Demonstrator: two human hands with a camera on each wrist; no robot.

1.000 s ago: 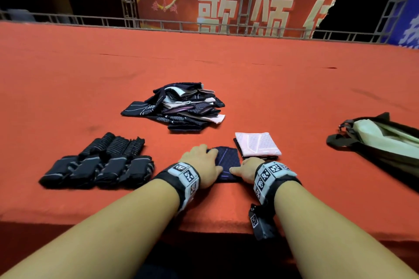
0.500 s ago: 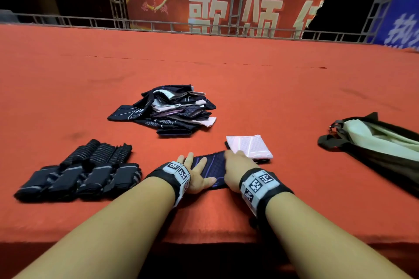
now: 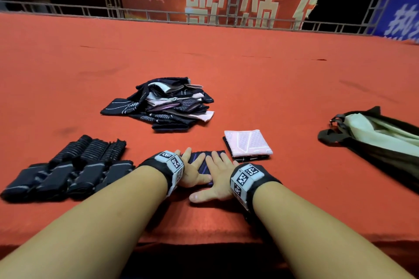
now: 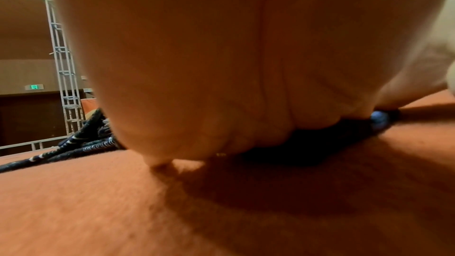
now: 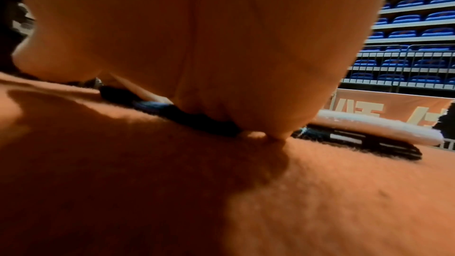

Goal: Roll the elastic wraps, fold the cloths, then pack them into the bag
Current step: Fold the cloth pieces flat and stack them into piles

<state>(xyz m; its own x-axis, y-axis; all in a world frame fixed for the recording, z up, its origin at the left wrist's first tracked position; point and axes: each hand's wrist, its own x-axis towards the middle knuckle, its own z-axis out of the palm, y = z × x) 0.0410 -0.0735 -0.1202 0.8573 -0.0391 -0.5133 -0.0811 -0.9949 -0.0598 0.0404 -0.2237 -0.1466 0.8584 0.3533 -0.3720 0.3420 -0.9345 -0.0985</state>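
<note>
**Pressing the dark cloth flat**

Both hands have changed since a second ago: your left hand was knuckled over the dark cloth and now lies spread on it, and your right hand has come fully on top as well. Fingers are straight and splayed, palms down, gripping nothing; both wrist views show the heels of the palms bearing on the cloth's dark edge.

The cloth sits at 6 o'clock near the table edge, touching both palms. Little of it shows between your fingers; its purple stripes run away from you, and its long axis seems to lie left to right, though I cannot tell for sure.

To do this well, I judge you should sweep outward from the middle so the crease sets without bunching, and keep the edges square.

At 9 o'clock lie the rolled wraps. Just beside your right hand, at 1 o'clock, rests the pink cloth atop a dark one. At 12 o'clock, farther off, waits the unfolded pile; the bag lies well apart at 3 o'clock.
</note>
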